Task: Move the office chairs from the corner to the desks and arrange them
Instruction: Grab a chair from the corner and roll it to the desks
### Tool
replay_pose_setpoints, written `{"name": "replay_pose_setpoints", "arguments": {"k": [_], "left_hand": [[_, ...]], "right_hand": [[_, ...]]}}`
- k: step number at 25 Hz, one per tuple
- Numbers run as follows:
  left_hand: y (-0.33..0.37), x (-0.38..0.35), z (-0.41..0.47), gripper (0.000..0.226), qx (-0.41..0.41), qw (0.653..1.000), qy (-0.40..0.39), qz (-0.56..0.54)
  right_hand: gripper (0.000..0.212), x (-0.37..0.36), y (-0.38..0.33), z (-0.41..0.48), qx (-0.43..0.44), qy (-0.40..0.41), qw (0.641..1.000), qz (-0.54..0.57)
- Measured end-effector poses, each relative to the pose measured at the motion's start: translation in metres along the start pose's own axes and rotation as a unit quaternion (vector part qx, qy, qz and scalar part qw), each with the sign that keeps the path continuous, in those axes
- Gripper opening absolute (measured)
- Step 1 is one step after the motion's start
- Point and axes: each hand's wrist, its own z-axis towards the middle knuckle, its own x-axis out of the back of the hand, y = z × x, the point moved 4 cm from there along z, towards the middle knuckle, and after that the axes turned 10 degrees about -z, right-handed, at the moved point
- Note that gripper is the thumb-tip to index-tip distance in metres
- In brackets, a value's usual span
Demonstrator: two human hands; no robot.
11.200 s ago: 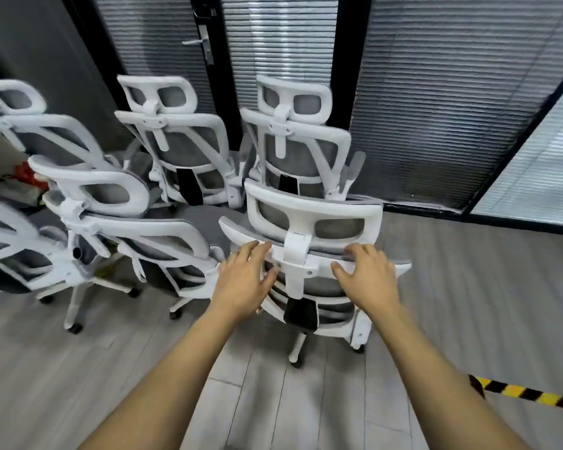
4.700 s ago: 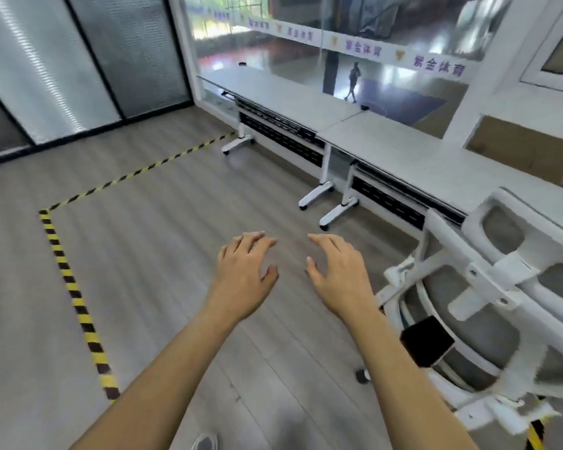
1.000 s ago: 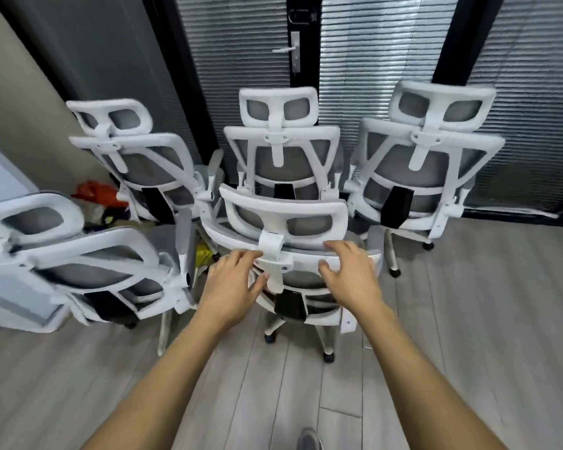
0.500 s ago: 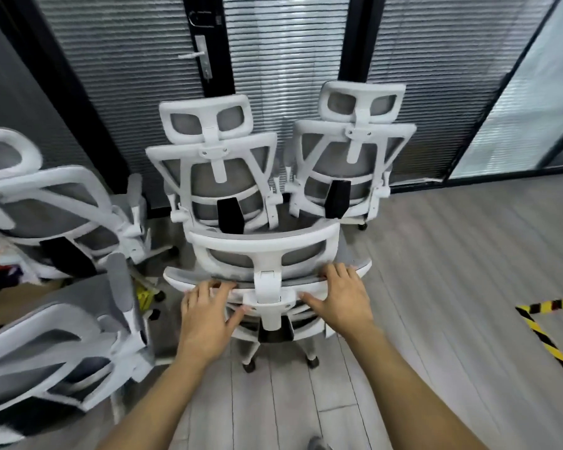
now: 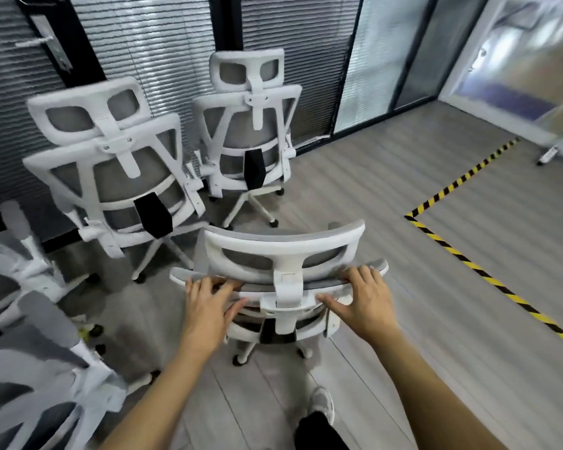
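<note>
Office chair [image 5: 283,254] is on the floor just clear of the corner cluster, its back to me. Left hand [image 5: 208,306] and right hand [image 5: 364,303] both grip the backrest's top edge, fingers curled over it. Step: pulling it out of the pack. Next, I reckon: swing right and roll across the hazard tape [image 5: 468,264], castors clear of the parked chairs [image 5: 111,177]. Versus half a second back: it has rotated right and the gap has opened.

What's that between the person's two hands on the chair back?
In the head view, the white headrest post stands between the left hand and right hand.
</note>
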Motion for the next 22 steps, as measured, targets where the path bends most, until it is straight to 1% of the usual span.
{"name": "replay_pose_setpoints", "arguments": {"k": [6,9,11,14,18,22], "left_hand": [[0.065,-0.052,0.020,0.037,-0.081,0.994,-0.063,-0.033],[0.110,-0.088,0.031,0.049,-0.130,0.986,-0.096,-0.052],[0.144,-0.113,0.036,0.050,-0.159,0.978,-0.125,-0.058],[0.202,-0.155,0.046,0.032,-0.224,0.962,-0.146,-0.057],[0.294,-0.219,0.056,0.034,-0.291,0.939,-0.172,-0.065],[0.397,-0.287,0.050,0.031,-0.350,0.915,-0.166,-0.114]], "right_hand": [[0.057,0.031,0.063,-0.065,-0.107,0.053,0.992,-0.030],[0.058,0.048,0.104,-0.097,-0.166,0.069,0.983,-0.045],[0.059,0.059,0.133,-0.115,-0.205,0.081,0.974,-0.048],[0.061,0.076,0.184,-0.143,-0.259,0.116,0.957,-0.051],[0.060,0.096,0.267,-0.174,-0.324,0.143,0.934,-0.059],[0.059,0.122,0.361,-0.197,-0.382,0.169,0.908,-0.025]]}}
